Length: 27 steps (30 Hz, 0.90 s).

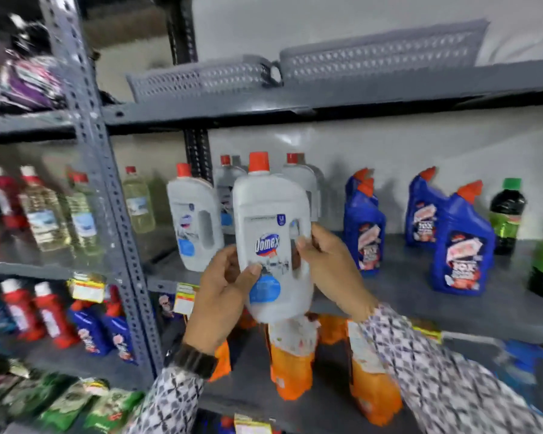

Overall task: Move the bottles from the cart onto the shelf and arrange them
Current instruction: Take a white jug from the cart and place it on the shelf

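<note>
A white Domex bottle (271, 245) with a red cap is held upright in the air in front of the grey metal shelf (420, 289), its base hanging below the shelf's front edge and above the orange bottles (292, 368) on the level below. Just behind and to its left stands a matching white bottle (195, 220) on the shelf, with two more (301, 183) further back. To the right, well apart, blue bottles (461, 242) with orange spouts stand in a loose group, then dark bottles with green labels (507, 214). Grey perforated baskets (380, 54) sit on the level above. The left hand (223, 289) wraps the bottle's lower left side, thumb pressed on the label; the right hand (329, 264) grips the right side at the handle, fingers curled behind it.
</note>
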Tool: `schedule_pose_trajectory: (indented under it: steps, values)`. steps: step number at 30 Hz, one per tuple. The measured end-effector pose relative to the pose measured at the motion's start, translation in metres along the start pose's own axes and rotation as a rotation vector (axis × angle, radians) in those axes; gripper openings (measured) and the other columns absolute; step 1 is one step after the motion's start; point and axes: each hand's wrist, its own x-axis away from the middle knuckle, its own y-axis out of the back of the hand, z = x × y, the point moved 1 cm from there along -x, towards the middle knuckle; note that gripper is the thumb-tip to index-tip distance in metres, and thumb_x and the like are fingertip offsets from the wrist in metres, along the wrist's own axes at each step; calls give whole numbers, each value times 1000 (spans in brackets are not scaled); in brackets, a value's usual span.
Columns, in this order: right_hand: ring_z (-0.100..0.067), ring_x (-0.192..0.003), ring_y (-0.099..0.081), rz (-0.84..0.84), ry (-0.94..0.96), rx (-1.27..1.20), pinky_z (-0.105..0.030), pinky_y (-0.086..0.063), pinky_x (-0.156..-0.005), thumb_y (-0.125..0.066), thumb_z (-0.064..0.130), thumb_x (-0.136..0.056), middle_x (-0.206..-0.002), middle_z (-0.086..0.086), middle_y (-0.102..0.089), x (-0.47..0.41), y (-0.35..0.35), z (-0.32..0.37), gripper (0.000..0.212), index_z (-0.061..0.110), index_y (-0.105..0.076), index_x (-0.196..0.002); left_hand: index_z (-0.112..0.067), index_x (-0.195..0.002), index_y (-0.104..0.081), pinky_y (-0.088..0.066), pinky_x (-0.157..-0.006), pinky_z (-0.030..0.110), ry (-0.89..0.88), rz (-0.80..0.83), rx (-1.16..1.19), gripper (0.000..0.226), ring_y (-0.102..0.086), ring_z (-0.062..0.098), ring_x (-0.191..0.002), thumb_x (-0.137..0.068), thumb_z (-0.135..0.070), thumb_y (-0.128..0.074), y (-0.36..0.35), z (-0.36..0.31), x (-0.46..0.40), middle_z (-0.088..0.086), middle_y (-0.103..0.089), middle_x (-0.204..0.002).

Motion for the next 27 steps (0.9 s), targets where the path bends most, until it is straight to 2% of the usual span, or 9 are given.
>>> schedule_pose_trajectory:
  steps: [4,6,8,11,15,19,21,24,27]
  values:
    - [-32,-93,-69,-47,-69,134,-43,-56,-77,-50,23,-98,-100,-11,-73,-80,-35,-14,20,9,-63,-104,-25,-123,-61,-57,-99,46,-1,-66,-120,35,-70,20,-109,-89,-26,-72,13,31,-77,-4,-74,-116]
    - [-30,-93,-69,-74,-76,172,-36,-52,-73,-49,19,-98,-105,-13,-74,-104,-46,-25,21,8,-64,-108,-30,-118,-61,-55,-100,52,11,-63,-105,39,-71,20,-110,-81,-36,-71,12,58,-108,-5,-75,-115]
    - [-28,-95,-70,-77,-102,175,-34,-53,-76,-50,18,-97,-107,-11,-74,-115,-50,-42,22,11,-65,-110,-29,-119,-61,-55,-101,52,29,-27,-89,35,-71,13,-109,-85,-31,-70,7,77,-125,-9,-75,-115]
    - [-26,-96,-70,-81,-96,158,-41,-58,-86,-52,20,-97,-108,-9,-75,-121,-52,-62,22,12,-65,-113,-28,-121,-61,-56,-102,41,51,25,-59,29,-70,-7,-101,-95,-16,-66,2,88,-138,-18,-74,-113]
    - [-15,-100,-69,-39,-31,133,-26,-55,-84,-52,20,-103,-112,1,-73,-119,-46,-66,26,17,-60,-127,-26,-131,-59,-55,-97,27,35,30,-73,36,-69,-5,-109,-97,-17,-65,0,94,-142,-13,-73,-123]
    - [-8,-113,-70,90,-61,4,-31,-57,-97,-63,23,-98,-127,8,-72,-101,-44,-86,47,26,-51,-143,-29,-136,-53,-50,-84,4,27,86,-191,46,-65,-20,-98,-95,-15,-67,6,99,-134,-16,-70,-120]
    - [-6,-112,-72,152,-119,0,-35,-59,-99,-76,18,-88,-126,11,-73,-92,-47,-99,63,30,-49,-143,-27,-141,-51,-49,-89,8,36,115,-271,51,-65,-18,-99,-94,-19,-69,8,104,-129,-14,-69,-123]
    - [-7,-109,-71,154,-156,63,-42,-59,-101,-82,15,-83,-124,8,-72,-87,-50,-103,65,24,-50,-139,-22,-141,-53,-51,-100,27,40,123,-334,48,-66,5,-112,-95,-22,-67,7,108,-127,-6,-69,-131]
    - [-8,-107,-68,110,-154,128,-31,-59,-96,-80,15,-86,-123,6,-69,-82,-47,-98,60,19,-48,-138,-22,-139,-57,-51,-108,41,9,164,-365,43,-66,13,-120,-97,-20,-63,5,107,-132,-3,-71,-133]
